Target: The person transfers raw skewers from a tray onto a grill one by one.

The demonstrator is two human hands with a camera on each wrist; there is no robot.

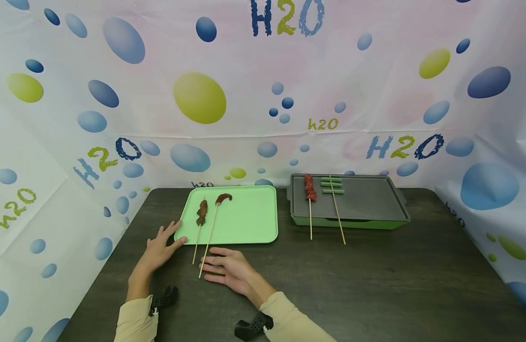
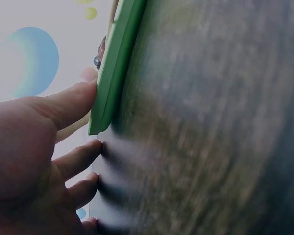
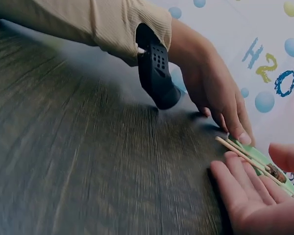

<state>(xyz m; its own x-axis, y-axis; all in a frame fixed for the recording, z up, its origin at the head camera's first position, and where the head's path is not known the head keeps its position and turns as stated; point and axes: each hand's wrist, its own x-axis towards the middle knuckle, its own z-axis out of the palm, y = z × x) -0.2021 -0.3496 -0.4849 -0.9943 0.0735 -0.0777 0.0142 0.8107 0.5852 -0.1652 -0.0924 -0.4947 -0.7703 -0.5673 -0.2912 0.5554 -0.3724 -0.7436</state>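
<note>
You are wearing a finely ribbed beige left sleeve (image 1: 136, 320) and a matching right sleeve (image 1: 298, 322), while also sporting a black left camera (image 3: 157, 73), round-ended and dotted with small holes, and a black right camera (image 1: 253, 327).

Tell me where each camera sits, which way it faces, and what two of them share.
Head: on the head, facing forward and down at the green tray, grill, left hand, right hand and sleeves.
Left wrist: on that wrist, facing the tray's edge; left hand shows.
Right wrist: on that wrist, facing the tray and skewers; both hands and left sleeve show.
Head and right wrist share both hands and the tray.
</note>
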